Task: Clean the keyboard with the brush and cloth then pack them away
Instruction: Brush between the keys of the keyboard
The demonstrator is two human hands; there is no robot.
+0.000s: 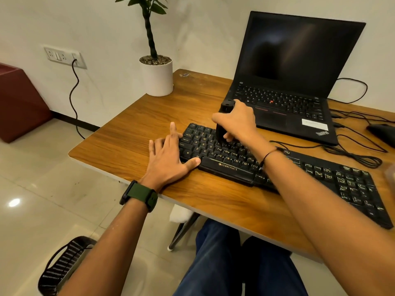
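My left hand (168,159) lies flat, fingers spread, thumb pinning the keyboard (277,167) at its left end. Its long axis runs from there rightward and toward me across the surface (132,133). My right hand (237,122) grips the brush (224,116) upright over the left letter keys. Laptop (295,82) sits just behind; cables (352,152) to the right. No cloth in sight.

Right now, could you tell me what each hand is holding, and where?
Right hand grips the black brush around its middle; left hand holds nothing, resting on the keyboard.
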